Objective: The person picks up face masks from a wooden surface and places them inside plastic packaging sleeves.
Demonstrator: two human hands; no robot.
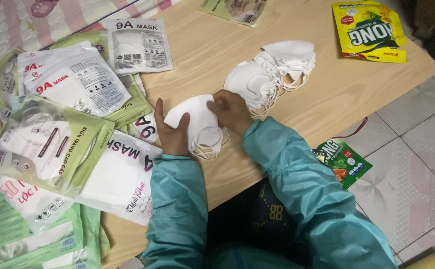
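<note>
White mask point(197, 119) held crosswise, nose end pointing left.

Mask packets point(73, 129) piled left; yellow pouch point(369, 31) top-right

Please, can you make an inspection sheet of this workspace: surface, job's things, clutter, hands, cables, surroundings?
Surface: light wooden table, partly covered on its left side.
Job's things: white mask held by both hands; pile of loose white masks behind it.
Clutter: heap of mask packets on the left, white and green; yellow snack bag at the far right corner; another packet at the far edge.
Hands: left hand grips the mask's left edge; right hand pinches its top right. Teal sleeves.
Cables: nothing seen, only a thin red strap at the table's right edge.
Surroundings: tiled floor with a green snack bag; pink patterned cloth at top left.
</note>
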